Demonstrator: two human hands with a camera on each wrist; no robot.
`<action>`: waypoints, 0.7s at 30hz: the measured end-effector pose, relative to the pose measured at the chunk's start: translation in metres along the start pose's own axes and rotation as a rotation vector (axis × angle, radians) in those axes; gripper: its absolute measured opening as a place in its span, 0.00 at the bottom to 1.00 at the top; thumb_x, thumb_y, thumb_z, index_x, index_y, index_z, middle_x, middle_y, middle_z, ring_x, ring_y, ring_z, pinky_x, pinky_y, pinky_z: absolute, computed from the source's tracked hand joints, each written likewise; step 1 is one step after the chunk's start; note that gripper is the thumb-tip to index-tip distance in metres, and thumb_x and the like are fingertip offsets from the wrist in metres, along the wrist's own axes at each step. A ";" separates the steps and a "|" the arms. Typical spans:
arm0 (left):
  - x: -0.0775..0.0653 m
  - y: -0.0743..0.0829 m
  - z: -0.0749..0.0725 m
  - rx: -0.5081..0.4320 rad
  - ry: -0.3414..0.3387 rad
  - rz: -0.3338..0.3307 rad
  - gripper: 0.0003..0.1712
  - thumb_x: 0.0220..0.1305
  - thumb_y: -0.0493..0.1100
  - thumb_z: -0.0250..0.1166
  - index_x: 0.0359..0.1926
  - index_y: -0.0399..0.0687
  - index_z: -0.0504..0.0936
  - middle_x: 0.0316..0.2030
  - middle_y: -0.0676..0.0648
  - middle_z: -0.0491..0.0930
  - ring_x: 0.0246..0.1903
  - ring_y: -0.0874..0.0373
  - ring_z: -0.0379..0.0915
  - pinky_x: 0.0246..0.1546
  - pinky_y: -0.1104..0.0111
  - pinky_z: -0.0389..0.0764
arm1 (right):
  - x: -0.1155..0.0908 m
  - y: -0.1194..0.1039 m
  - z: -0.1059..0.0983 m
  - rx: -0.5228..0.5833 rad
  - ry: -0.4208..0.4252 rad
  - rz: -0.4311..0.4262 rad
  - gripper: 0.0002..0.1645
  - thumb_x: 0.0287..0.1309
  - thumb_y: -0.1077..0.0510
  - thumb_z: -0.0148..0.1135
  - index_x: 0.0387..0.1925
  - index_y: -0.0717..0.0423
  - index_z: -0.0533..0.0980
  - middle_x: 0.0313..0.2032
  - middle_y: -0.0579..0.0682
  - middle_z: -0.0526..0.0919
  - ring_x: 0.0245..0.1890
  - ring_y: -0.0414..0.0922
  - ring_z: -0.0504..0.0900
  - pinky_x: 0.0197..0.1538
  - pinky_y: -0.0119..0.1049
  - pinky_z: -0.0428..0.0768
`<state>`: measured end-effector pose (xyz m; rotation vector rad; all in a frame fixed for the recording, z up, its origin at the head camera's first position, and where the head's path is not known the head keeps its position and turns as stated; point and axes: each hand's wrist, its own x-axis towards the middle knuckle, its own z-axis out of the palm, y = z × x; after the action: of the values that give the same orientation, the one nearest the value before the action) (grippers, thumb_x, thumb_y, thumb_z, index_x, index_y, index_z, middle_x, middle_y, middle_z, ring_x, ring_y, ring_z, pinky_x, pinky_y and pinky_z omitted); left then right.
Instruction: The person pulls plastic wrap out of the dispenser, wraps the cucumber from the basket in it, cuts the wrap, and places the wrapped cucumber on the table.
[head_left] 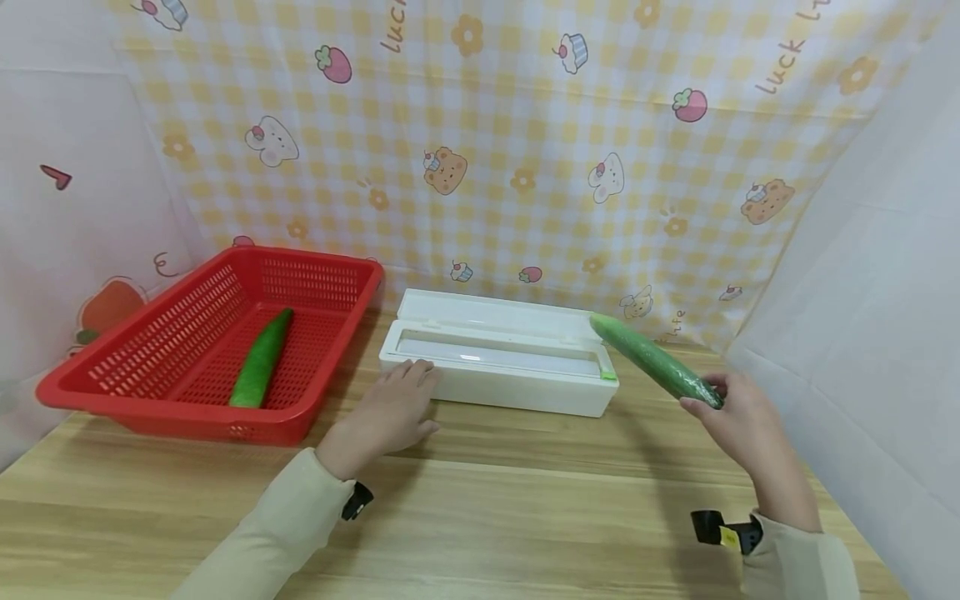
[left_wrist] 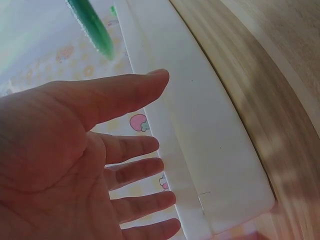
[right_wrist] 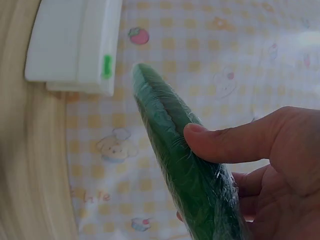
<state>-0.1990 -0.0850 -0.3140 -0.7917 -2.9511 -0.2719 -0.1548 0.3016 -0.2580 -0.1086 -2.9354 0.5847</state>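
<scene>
My right hand (head_left: 746,417) grips one end of a cucumber (right_wrist: 175,150) wrapped in clear plastic film. The thumb lies along its side, and the far end points up and left, overlapping the right end of a white box in the head view. That long box (head_left: 525,393), which looks like a cling film dispenser, has its lid (head_left: 487,312) raised at the back and a green piece (head_left: 608,375) at its right front corner. At the box's left front edge rests my left hand (head_left: 393,408), its fingers spread and fairly straight, holding nothing.
A red plastic basket (head_left: 315,408) stands on the left with one more cucumber (head_left: 261,362) inside. The wooden table (head_left: 510,517) runs under everything. Behind it hangs a yellow checked curtain (head_left: 495,125), with white cloth (head_left: 862,292) at the right side.
</scene>
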 end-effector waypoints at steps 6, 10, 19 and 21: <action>0.001 0.000 0.000 -0.001 0.009 0.002 0.38 0.56 0.47 0.67 0.63 0.36 0.64 0.61 0.36 0.65 0.62 0.38 0.59 0.62 0.48 0.62 | 0.009 0.022 0.005 -0.001 -0.012 0.059 0.31 0.57 0.55 0.61 0.50 0.80 0.67 0.43 0.75 0.74 0.35 0.58 0.76 0.33 0.45 0.74; 0.002 -0.001 0.000 0.025 0.014 0.006 0.37 0.56 0.48 0.67 0.63 0.37 0.65 0.60 0.37 0.66 0.61 0.40 0.61 0.61 0.50 0.64 | 0.014 0.038 0.014 -0.029 -0.044 0.086 0.31 0.54 0.55 0.62 0.48 0.80 0.68 0.40 0.74 0.75 0.34 0.57 0.77 0.33 0.46 0.75; 0.002 -0.003 0.001 0.055 0.027 0.015 0.36 0.55 0.48 0.68 0.62 0.39 0.67 0.56 0.40 0.69 0.57 0.44 0.66 0.57 0.52 0.69 | 0.022 0.063 0.033 0.000 -0.111 0.201 0.33 0.56 0.55 0.59 0.50 0.84 0.65 0.45 0.79 0.72 0.38 0.61 0.76 0.36 0.48 0.76; 0.003 -0.004 0.001 0.057 0.030 0.018 0.36 0.55 0.48 0.68 0.61 0.40 0.67 0.56 0.41 0.70 0.56 0.45 0.66 0.57 0.53 0.69 | 0.022 0.065 0.036 0.000 -0.123 0.207 0.33 0.57 0.54 0.58 0.49 0.83 0.65 0.45 0.78 0.72 0.38 0.61 0.76 0.37 0.49 0.76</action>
<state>-0.2036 -0.0870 -0.3155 -0.8000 -2.9080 -0.1963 -0.1793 0.3501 -0.3132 -0.3940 -3.0656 0.6415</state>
